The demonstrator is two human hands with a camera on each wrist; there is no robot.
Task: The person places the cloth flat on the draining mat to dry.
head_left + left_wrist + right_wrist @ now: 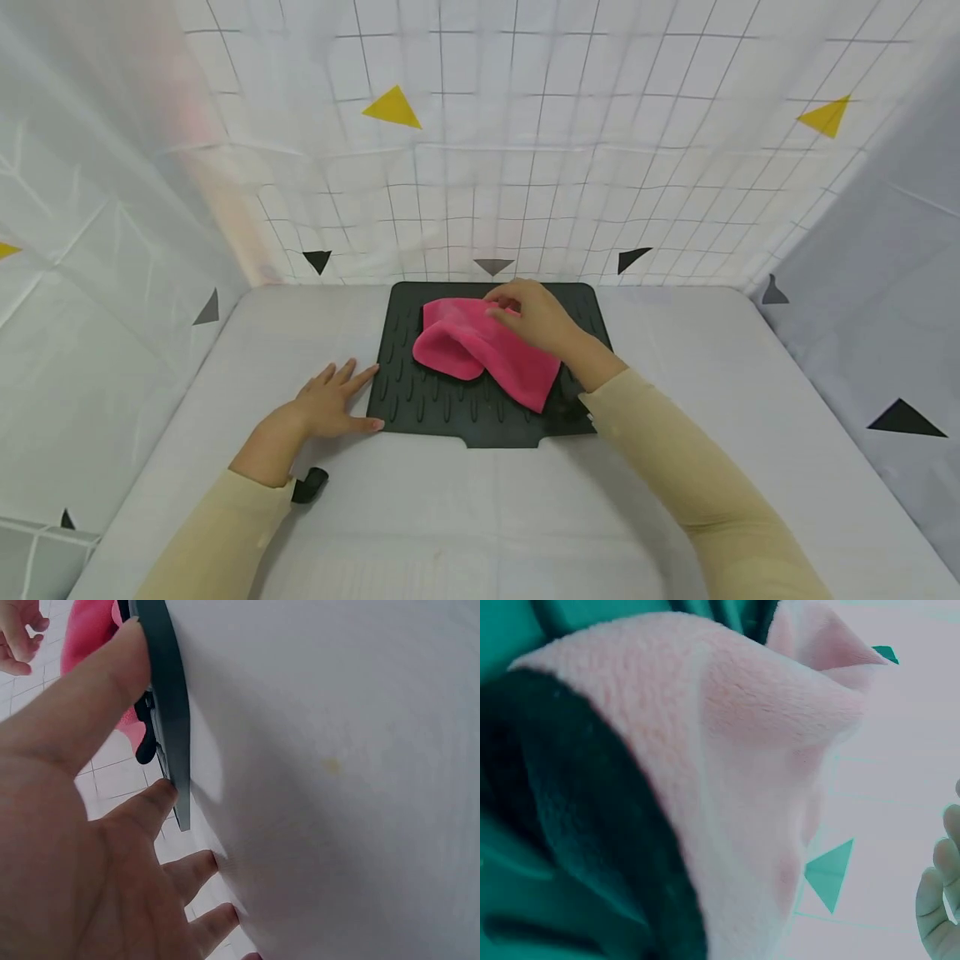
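Note:
A bright pink cloth point(517, 362) lies crumpled and folded over the middle of a dark ribbed mat point(431, 412). In the right wrist view the fuzzy cloth point(757, 742) looks pale, with a dark edge beneath its fold. My right hand point(534, 317) hovers over the cloth's far right part, fingers loosely bent. Both wrist views show a gap between these fingers point(931, 892) and the fabric. My left hand point(330, 404) lies with fingers spread at the mat's left side. Its thumb and index fingertip touch the mat's edge point(174, 712).
The mat rests on a white table point(420, 517) and has a tab at its front edge. Behind stands a white gridded sheet point(562, 200) with yellow and black triangles. Pale sheets hang at left and right. A small black device point(310, 485) sits at my left wrist.

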